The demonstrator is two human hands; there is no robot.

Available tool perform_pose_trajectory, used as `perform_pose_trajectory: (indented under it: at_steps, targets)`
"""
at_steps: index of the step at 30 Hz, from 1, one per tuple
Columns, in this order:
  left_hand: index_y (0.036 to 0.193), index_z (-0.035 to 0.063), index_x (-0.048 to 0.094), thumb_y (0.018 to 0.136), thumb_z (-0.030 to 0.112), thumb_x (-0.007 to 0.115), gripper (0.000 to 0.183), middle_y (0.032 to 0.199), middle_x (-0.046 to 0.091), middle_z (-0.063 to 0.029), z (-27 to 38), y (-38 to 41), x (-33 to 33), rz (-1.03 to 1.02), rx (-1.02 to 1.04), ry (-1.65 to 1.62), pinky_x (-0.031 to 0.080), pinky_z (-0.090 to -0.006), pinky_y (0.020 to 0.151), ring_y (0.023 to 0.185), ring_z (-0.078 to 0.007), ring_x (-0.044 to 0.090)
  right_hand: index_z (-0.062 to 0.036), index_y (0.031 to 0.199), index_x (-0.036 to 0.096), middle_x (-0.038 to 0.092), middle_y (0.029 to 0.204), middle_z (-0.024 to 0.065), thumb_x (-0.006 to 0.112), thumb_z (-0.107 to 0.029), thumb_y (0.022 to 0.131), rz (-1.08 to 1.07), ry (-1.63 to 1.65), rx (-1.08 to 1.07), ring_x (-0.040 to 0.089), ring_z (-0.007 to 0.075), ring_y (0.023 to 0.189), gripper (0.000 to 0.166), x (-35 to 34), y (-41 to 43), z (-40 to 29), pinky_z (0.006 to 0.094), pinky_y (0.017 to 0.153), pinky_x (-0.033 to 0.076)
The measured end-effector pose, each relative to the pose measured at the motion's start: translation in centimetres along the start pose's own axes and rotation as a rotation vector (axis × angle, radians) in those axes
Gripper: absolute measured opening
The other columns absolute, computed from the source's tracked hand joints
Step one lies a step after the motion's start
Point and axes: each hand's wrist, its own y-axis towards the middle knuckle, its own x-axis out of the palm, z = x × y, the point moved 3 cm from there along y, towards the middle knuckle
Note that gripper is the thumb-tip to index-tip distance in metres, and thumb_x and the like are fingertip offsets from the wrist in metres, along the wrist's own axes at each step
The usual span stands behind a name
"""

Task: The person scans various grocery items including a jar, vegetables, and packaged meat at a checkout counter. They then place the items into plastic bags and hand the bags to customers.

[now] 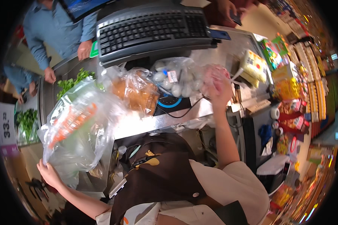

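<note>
At the left, my left hand (49, 173) grips the edge of a clear plastic carrier bag (81, 123) with orange print, which hangs open over the counter's near edge. My right hand (221, 90) has hold of a clear bag of pinkish food (212, 77), perhaps meat; its fingers are partly hidden. Touching that bag on its left lies a bag of pale eggs (177, 80) with a price sticker. A bag of orange-brown food (135, 91) is between the eggs and the carrier bag. Leafy green herbs (76, 81) lie behind the carrier bag.
A black keyboard (155, 31) spans the counter's far side. White-yellow packets (252, 67) lie at the right, near red packaged goods (293, 116). A black cable (183, 114) crosses the counter's near part. A person in blue (56, 31) stands across the counter; another person holds a phone.
</note>
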Motion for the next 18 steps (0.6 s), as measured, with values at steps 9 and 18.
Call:
perform_pose_trajectory:
  at_steps: [9, 18]
  targets:
    - [0.114, 0.001, 0.049, 0.081, 0.023, 0.062, 0.042, 0.095, 0.056, -0.0042, 2.0, -7.5, -0.3, -0.452, -0.299, -1.076, 0.045, -0.0241, 0.069, 0.081, -0.0105, 0.054, 0.0072, 0.104, 0.059, 0.054, 0.107, 0.0247, 0.055, -0.04, 0.085, -0.162, -0.176, 0.002, 0.055, 0.0354, 0.098, 0.051, 3.5, 2.2, 11.1, 0.0421, 0.083, 0.043]
    - [0.128, 0.0036, 0.042, 0.092, 0.022, 0.052, 0.042, 0.112, 0.052, -0.0057, 10.7, -12.8, 4.2, -0.527, -0.255, -0.892, 0.04, -0.0276, 0.087, 0.097, -0.0132, 0.05, -0.0048, 0.072, 0.051, 0.055, 0.079, 0.0097, 0.035, -0.019, 0.082, 0.018, 0.834, 0.479, 0.058, 0.0292, 0.093, 0.024, -2.3, 5.4, 5.4, 0.0404, 0.101, 0.034]
